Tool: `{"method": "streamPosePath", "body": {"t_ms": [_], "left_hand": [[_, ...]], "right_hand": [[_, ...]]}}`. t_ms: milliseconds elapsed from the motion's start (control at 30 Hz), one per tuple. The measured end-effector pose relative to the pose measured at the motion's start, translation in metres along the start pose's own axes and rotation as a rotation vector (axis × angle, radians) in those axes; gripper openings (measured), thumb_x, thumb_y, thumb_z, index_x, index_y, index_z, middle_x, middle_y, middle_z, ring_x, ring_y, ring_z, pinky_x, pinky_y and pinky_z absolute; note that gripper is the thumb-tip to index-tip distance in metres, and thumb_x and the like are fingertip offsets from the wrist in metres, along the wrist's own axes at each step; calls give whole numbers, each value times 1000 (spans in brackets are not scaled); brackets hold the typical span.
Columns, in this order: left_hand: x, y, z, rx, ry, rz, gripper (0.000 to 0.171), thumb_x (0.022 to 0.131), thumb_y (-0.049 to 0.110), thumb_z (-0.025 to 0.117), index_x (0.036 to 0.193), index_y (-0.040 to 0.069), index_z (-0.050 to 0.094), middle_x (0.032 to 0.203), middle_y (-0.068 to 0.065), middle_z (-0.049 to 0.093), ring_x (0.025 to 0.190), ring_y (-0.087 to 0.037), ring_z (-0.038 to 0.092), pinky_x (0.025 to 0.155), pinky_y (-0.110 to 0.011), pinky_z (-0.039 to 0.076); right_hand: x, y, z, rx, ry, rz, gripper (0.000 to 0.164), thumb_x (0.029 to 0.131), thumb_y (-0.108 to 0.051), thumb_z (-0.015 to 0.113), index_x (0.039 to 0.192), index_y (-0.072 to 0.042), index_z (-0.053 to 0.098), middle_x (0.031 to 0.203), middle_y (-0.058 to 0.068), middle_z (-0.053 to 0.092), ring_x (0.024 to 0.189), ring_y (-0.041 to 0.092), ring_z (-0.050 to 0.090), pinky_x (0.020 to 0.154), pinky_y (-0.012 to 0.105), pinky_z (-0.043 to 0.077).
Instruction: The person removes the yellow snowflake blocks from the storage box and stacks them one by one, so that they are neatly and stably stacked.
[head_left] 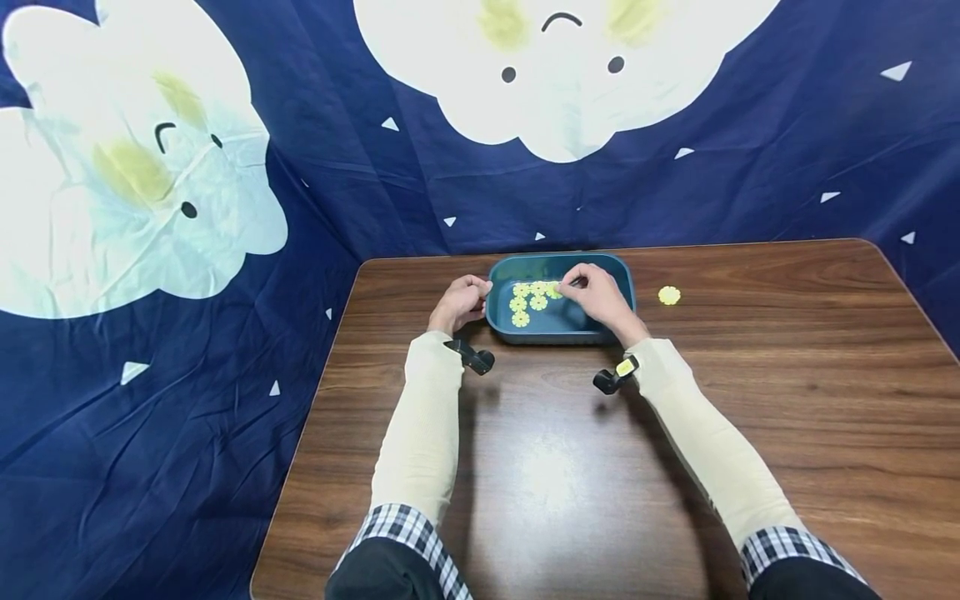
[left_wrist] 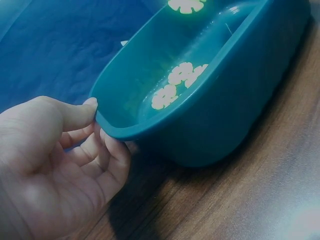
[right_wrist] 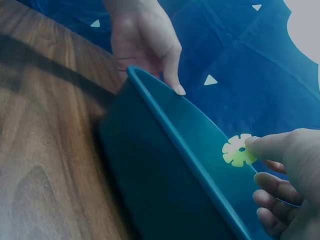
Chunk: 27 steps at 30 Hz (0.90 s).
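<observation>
A blue-green plastic tub [head_left: 558, 338] stands near the table's back edge. My left hand [head_left: 459, 305] grips its left end, the thumb on the rim and the other fingers curled below it, as the left wrist view shows. Over the tub, my right hand [head_left: 597, 298] pinches a yellow notched, flower-shaped disc [right_wrist: 234, 149] with a small hole in its middle. Several similar yellow discs [head_left: 521, 319] lie on the tub's floor, some of them also in the left wrist view. In the right wrist view, the near wall hides the tub's floor.
One more yellow flower-shaped disc [head_left: 669, 295] lies on the wooden table [head_left: 787, 358] to the right of the tub. Behind the table hangs a dark blue cloth [head_left: 315, 125] printed with white clouds and small triangles. Each wrist carries a small black camera.
</observation>
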<state>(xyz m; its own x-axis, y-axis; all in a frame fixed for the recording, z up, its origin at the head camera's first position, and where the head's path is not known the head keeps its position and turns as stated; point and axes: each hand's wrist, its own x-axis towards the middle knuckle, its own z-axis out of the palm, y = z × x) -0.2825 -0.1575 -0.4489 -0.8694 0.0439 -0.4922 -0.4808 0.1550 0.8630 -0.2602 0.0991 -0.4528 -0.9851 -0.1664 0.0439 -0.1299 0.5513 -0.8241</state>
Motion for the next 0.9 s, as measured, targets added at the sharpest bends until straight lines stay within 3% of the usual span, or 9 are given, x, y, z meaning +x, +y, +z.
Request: {"method": "streamPosePath", "body": {"t_ms": [267,633,900], "left_hand": [[0,0,0,-10,-2,1,9,99,16,52,93,11,47,87,-11,47,63,-13,46,66,-28,42],[0,-1,-2,8,-2,3,9,99,18,52,93,11,48,80,-4,48,65,-13,47,74,-32,44],[-1,1,0,-1,2,2,11,99,17,52,92,11,47,78,-5,47,62,-13,47,67,-29,43]], "right_hand": [[0,4,-15,33,100,-18,20,88,-27,69,92,-8,64,95,8,59,85,19,53,75,29,42],[-8,13,-34,107,202,52,25,88,-31,70,95,-8,63,94,6,59,85,17,50,73,26,39],[-13,22,-44,162,279,68,24,87,-29,70,93,-6,62,87,-3,57,82,13,50,70,18,39]]}}
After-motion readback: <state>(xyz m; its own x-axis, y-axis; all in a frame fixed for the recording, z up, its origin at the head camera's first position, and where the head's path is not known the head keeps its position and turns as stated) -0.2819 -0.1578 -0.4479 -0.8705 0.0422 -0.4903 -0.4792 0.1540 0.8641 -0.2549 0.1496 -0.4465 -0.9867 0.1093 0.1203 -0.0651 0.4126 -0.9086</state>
